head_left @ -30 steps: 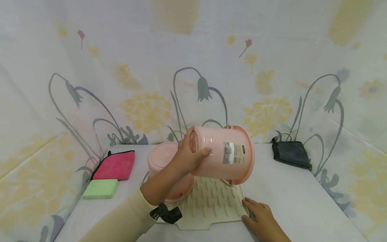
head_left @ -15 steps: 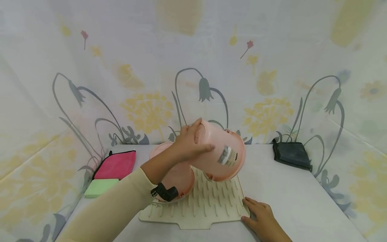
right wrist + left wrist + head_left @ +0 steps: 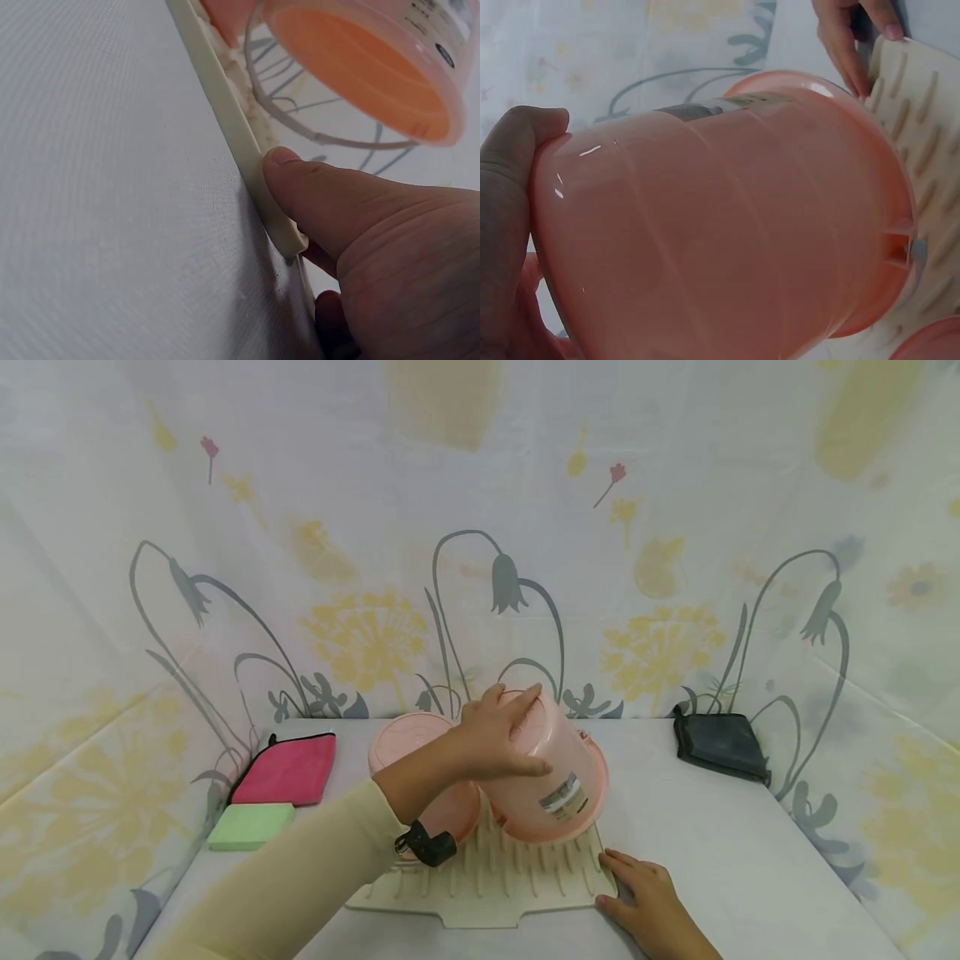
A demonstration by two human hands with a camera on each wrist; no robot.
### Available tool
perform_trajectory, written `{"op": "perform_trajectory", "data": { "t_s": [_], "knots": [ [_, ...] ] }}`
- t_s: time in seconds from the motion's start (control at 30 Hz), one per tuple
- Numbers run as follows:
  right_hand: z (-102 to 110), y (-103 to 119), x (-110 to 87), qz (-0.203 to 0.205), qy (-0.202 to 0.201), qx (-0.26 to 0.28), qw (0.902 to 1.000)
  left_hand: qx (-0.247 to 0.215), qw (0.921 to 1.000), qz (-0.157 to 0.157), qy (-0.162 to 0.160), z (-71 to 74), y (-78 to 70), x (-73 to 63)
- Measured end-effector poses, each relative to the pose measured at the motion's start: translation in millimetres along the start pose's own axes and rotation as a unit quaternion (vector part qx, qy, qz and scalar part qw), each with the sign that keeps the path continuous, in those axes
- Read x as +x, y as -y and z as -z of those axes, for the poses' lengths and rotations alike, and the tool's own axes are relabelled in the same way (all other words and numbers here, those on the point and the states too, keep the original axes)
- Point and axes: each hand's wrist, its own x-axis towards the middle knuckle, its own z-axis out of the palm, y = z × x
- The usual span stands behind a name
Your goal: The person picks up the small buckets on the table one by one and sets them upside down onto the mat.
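My left hand (image 3: 491,735) grips the base end of a pink bucket (image 3: 536,772) with a picture label, its mouth tilted downward over the cream ridged drying mat (image 3: 480,903). The left wrist view shows the thumb and fingers spread around the bucket's base (image 3: 705,225). A second pink bucket (image 3: 408,739) stands upside down on the mat's left part, partly hidden by my left forearm. My right hand (image 3: 648,897) holds the mat's near right corner, the thumb on its edge (image 3: 225,120). In the right wrist view the tilted bucket's wire handle (image 3: 300,133) hangs below its orange-lit mouth.
A pink zip pouch (image 3: 288,770) and a light green block (image 3: 251,827) lie at the left of the white table (image 3: 735,852). At the back right lies a black pouch (image 3: 722,745). A floral curtain (image 3: 480,485) surrounds the table.
The bucket in my left hand has gone from nearly sideways to mouth-down, moving left and lower over the mat. My right hand stays at the mat's corner.
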Motion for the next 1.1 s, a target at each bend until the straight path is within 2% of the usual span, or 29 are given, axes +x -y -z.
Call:
{"op": "perform_trajectory", "data": {
  "t_s": [0.27,0.47,0.67,0.87,1.1],
  "knots": [
    [-1,-2,0.3,0.004,0.001,0.004,1.0,0.043,0.9984,-0.001,0.036,-22.3,-6.6,10.6],
    [-1,-2,0.7,0.003,-0.001,0.006,1.0,0.058,0.9963,-0.008,0.063,-40.6,-13.3,11.4],
    [2,-1,0.6,0.001,-0.006,0.006,1.0,0.074,0.9951,-0.016,0.063,-52.8,-21.6,13.8],
    [0,-2,-0.9,0.004,-0.01,0.01,0.9999,0.108,0.9921,-0.001,0.064,-62.4,-35.7,11.2],
    [-1,-4,-1.5,0.007,-0.022,0.008,0.9997,0.129,0.9892,0.009,0.07,-64.8,-45.4,11.6]
  ]
}}
